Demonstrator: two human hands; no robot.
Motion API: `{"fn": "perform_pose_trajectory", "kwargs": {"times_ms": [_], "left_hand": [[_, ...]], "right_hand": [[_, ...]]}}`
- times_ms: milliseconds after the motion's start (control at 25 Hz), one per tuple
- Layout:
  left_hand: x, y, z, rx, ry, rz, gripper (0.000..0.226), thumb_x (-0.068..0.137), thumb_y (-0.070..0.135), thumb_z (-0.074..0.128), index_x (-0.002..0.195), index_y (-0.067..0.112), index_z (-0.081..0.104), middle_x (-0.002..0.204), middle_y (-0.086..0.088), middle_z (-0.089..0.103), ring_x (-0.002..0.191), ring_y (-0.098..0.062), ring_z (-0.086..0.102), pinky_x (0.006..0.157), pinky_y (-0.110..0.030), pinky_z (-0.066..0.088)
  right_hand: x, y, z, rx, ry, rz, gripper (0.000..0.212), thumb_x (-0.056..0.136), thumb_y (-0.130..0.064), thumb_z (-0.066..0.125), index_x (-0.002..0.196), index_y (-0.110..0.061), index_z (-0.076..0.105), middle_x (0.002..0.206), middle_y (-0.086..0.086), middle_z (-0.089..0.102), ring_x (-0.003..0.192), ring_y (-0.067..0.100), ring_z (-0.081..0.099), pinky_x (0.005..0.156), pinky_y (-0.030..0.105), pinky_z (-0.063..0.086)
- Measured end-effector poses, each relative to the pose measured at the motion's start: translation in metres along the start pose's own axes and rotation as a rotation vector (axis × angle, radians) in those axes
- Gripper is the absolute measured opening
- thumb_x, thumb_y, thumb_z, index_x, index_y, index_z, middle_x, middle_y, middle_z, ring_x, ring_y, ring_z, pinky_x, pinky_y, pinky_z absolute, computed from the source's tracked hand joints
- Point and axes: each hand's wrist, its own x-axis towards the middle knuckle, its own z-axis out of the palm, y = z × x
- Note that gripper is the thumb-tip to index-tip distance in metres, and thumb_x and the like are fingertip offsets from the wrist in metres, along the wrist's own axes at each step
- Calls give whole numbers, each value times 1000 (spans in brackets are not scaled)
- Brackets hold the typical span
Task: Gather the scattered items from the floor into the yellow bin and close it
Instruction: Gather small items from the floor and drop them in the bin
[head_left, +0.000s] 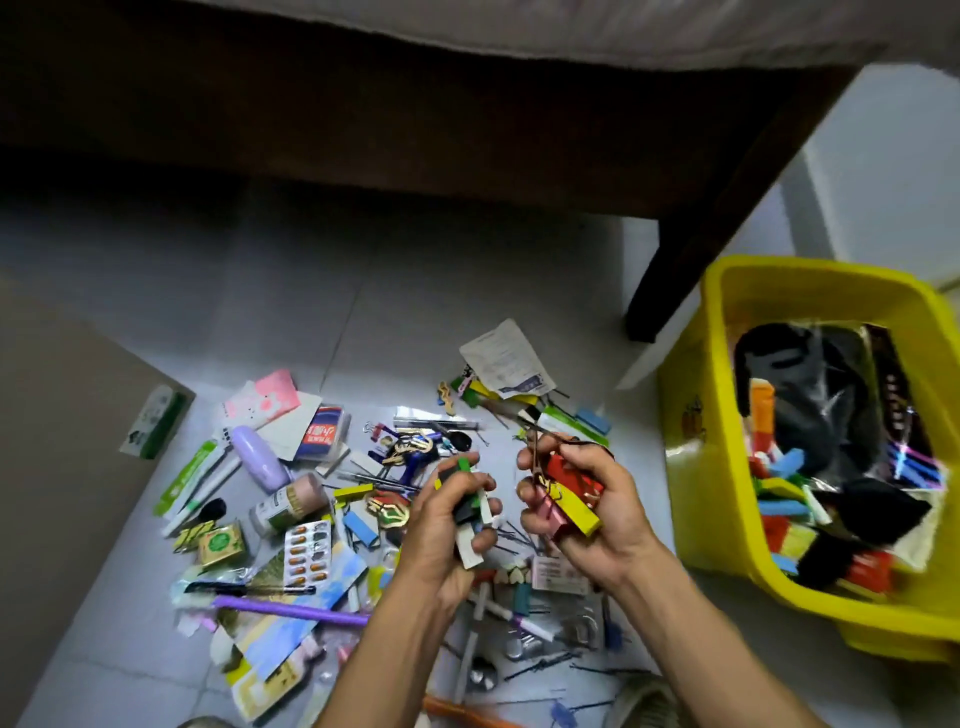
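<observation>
Basically both hands overloaded: left hand (447, 512) fingers clamped on small sticks (470, 506), right hand (582, 506) on coloured blocks (574, 499). Yellow bin (727, 322) off to right, lid not visible. Risk: bits slip out mid-carry, esp. w/ loose clips.

**Hands above the floor clutter, bin at right**

Left hand (451, 512) grips a bundle of small sticks, green and white; right hand (582, 499) clasps red and yellow blocks, possibly with a hair clip. Scattered items (291, 499) cover the floor (291, 291). Yellow bin (722, 332) stands open, partly filled.
</observation>
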Motion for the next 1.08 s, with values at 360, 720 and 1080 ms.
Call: {"fn": "perform_pose_trajectory", "kwargs": {"times_ms": [360,720,1080], "left_hand": [[-43,-78,201,280,-343,-49,14,89,4,59,101,10,60,68,-7,63,53,-18,57,36,-18,35],[-31,-82,216,375,-260,-16,57,98,57,36,140,21,47,126,8,57,122,-14,54,92,-28,45],[3,-15,87,387,52,148,38,100,41,45,129,20,59,119,-2,68,109,-18,63,96,-39,51]], "right_hand": [[-139,-139,-58,-180,476,-415,11,82,-21,63,84,-11,66,82,10,66,54,19,60,39,22,40],[-123,-142,-56,-422,584,-444,29,96,-49,50,120,-40,64,125,-18,65,107,-4,62,95,30,49],[-36,-45,4,-761,463,-355,17,98,-26,54,100,-30,70,101,-13,71,101,7,65,84,24,55]]}}
